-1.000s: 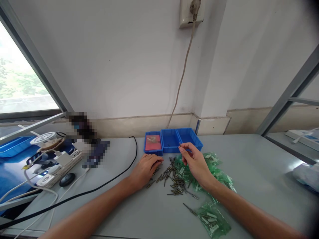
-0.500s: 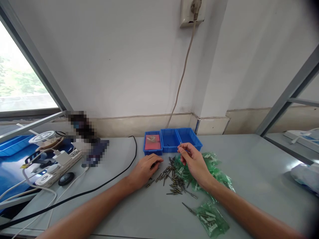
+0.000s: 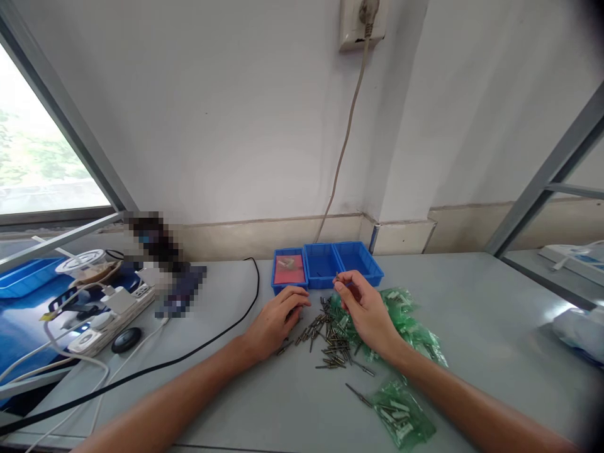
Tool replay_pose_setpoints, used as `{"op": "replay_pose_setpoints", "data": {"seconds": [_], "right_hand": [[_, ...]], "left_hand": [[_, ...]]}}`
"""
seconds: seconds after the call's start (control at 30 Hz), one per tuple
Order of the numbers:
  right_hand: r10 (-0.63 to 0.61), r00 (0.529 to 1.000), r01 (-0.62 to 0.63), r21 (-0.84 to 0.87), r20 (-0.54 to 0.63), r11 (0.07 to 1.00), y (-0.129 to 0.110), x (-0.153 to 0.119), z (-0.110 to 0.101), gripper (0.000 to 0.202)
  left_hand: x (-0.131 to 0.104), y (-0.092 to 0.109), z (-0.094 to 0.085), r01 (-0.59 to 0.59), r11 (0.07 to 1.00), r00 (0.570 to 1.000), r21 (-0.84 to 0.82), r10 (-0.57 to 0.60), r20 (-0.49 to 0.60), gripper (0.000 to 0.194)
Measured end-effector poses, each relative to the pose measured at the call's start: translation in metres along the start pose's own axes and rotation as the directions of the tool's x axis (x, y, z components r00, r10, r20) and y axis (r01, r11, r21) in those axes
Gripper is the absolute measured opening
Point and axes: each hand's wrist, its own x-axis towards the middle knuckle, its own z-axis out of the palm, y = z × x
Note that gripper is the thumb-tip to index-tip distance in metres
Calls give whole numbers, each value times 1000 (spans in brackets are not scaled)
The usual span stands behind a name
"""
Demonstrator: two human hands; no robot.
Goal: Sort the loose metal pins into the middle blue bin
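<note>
My right hand (image 3: 362, 308) is raised over the front of the blue bins, thumb and forefinger pinched on a small metal pin (image 3: 336, 277). Beneath it lies a loose pile of metal pins (image 3: 336, 345), thin shanks with thicker barrels. My left hand (image 3: 278, 318) rests at the pile's left side, fingers curled toward the thumb; whatever sits between the fingertips is too small to make out. Green plastic bags (image 3: 415, 333) lie under and beside my right wrist. Another green bag (image 3: 401, 415) with pins in it lies nearer, a single pin (image 3: 358, 394) at its edge.
A blue bin (image 3: 274, 270) with a red card and a small clear packet stands beside two more blue bins (image 3: 321, 258) against the wall. A black cable (image 3: 189, 354) crosses the table at left, near a power strip (image 3: 111, 318) and a black round object (image 3: 126, 340).
My right hand has shifted very slightly left, still pinching the pin. The left hand's fingers have moved a little at the pile's edge. The bins and bags stay put.
</note>
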Motion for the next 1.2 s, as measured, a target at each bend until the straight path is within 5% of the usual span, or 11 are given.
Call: {"op": "replay_pose_setpoints", "data": {"seconds": [0.53,1.2], "right_hand": [[-304,950,309,-301,67,902,-1,-5,-4,21],[-155,988,154,-139,5,978,2,3,-4,23]], "left_hand": [[2,5,-2,31,998,999,46,-31,6,30],[-1,3,-4,-12,997,1000,77,11,22,57]]}}
